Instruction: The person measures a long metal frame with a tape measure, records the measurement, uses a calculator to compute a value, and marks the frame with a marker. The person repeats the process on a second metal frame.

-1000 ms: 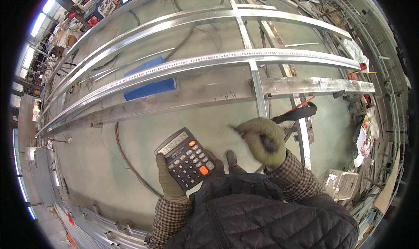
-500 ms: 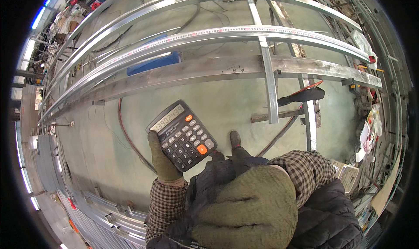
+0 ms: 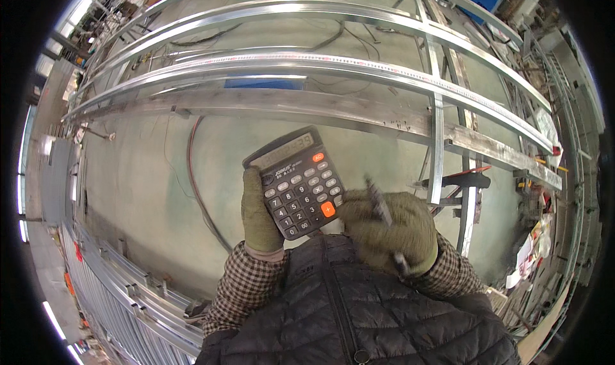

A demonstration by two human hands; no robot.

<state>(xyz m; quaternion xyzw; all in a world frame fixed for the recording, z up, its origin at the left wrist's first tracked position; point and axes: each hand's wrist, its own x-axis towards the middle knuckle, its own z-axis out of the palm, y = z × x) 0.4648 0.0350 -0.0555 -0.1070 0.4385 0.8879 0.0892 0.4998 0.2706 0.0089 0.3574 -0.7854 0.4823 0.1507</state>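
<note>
My left hand (image 3: 261,214), in an olive-green glove, grips a dark grey calculator (image 3: 301,189) along its left edge, thumb on its front. The calculator is tilted, its display lit with digits and its orange and grey keys facing up. Right beside its lower right corner is my right hand (image 3: 391,230), in a matching glove and smeared by motion. A dark, slim pen-like stick (image 3: 379,203) runs through its closed fingers, one end pointing up and away. Whether the right fingers touch the keys I cannot tell.
Beyond my hands, long metal rails (image 3: 282,64) cross the view, with a measuring tape (image 3: 307,59) along one. A thick grey beam (image 3: 307,105) lies in front of them. A reddish hose (image 3: 197,173) curves over the floor. Stacked metal profiles (image 3: 115,282) lie at lower left.
My right hand has gone from low in front of my chest to beside the calculator, and the stick now shows. The calculator sits further right in view. The view has shifted.
</note>
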